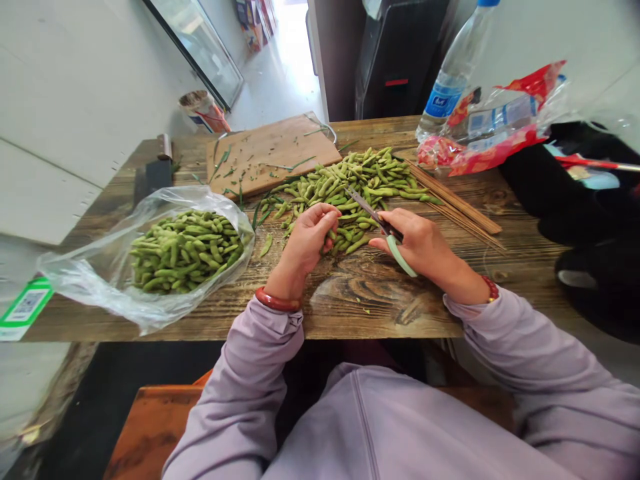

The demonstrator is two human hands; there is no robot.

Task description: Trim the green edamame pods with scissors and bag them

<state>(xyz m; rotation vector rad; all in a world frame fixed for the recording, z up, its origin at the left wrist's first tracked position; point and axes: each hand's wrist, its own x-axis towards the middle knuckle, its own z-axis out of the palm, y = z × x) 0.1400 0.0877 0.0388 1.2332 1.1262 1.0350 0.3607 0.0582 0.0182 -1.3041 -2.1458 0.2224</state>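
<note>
A loose pile of green edamame pods (365,170) lies on the wooden table. At its near edge my left hand (314,239) is closed in a pinch around edamame pods, mostly hidden by the fingers. My right hand (417,241) grips scissors (397,253) with pale green handles; their blades point up and left over the pile, close to the left fingertips. To the left, a clear plastic bag (105,277) lies open with many bagged pods (187,250) inside. A single pod (267,245) rests between the bag and my left hand.
Behind the pile lies a wooden cutting board (273,150) with green scraps. Thin wooden skewers (457,200) are right of the pile. A water bottle (445,93) and red-and-clear packaging (500,130) stand at the back right, beside black items (575,180). A cleaver (155,173) lies back left.
</note>
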